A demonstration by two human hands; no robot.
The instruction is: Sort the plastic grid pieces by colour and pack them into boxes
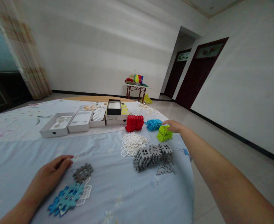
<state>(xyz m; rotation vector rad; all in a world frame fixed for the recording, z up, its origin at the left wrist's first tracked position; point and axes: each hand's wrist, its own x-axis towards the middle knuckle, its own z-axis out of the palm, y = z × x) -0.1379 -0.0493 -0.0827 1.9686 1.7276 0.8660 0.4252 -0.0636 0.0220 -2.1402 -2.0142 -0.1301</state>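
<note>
My right hand (173, 126) reaches far across the table and closes its fingers on the green stack of waffle blocks (164, 133). Beside it lie a cyan stack (153, 124) and a red stack (134, 123). Loose white blocks (132, 143) and a row of grey blocks (153, 156) sit nearer to me. My left hand (48, 177) rests flat on the cloth, fingers together, holding nothing. Just right of it lies a small joined piece of blue, grey and white blocks (73, 190).
The round table wears a pale blue flowered cloth (118, 193). Several open white boxes (77, 122) and a black-lined box (114, 107) stand at the back. A small table with colourful items (137, 84) stands by the far wall; dark doors (197, 74) are on the right.
</note>
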